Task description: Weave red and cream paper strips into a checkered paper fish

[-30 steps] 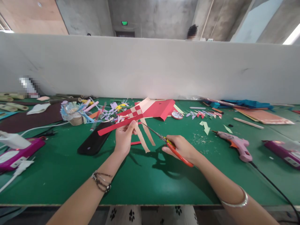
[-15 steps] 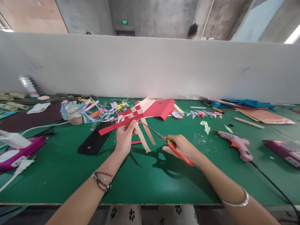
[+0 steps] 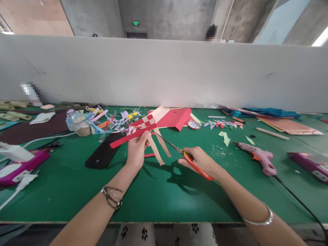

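Between thumb and fingers, my left hand pinches a woven paper piece of red and pale peach strips in a checkered pattern. One red strip end sticks out to the left, and two peach strips hang down toward me. My right hand grips scissors with red handles. Their blades reach in among the peach strips, close to the woven part's lower edge. Whether the blade tips touch the paper, I cannot tell. Behind the weave lie red paper sheets.
A black phone lies left of my left hand. To the right rest a pink glue gun with a cord and a purple power strip. Another purple power strip is at left. Paper scraps and a paper-wrapped cup stand farther back.
Almost nothing differs. The woven paper and its hanging strips have shifted very slightly; both hands keep their hold.
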`<action>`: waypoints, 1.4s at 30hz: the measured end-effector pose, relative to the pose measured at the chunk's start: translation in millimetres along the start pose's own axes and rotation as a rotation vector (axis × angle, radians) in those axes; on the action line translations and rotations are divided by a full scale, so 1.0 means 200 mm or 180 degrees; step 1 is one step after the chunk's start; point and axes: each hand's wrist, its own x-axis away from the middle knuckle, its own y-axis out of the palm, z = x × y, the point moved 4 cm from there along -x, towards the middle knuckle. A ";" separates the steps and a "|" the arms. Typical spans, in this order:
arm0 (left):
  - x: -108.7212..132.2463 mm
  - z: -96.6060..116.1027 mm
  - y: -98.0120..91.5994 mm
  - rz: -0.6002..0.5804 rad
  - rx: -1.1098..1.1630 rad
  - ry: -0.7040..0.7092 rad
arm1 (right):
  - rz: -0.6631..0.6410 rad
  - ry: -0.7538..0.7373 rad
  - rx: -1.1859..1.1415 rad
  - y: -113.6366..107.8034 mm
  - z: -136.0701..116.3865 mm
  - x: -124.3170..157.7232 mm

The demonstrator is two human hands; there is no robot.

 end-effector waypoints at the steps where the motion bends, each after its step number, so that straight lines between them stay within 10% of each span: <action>1: 0.00 0.00 0.00 -0.0007 -0.0001 -0.0003 | 0.0004 0.0006 -0.0004 0.00 0.00 0.00; 33: -0.02 -0.01 -0.02 0.0127 0.0122 -0.0015 | 0.0209 -0.0081 -0.0017 -0.04 0.04 -0.01; 42: -0.03 -0.02 -0.02 -0.0021 -0.0205 0.0034 | 0.0363 0.0289 -0.1466 -0.01 0.08 -0.02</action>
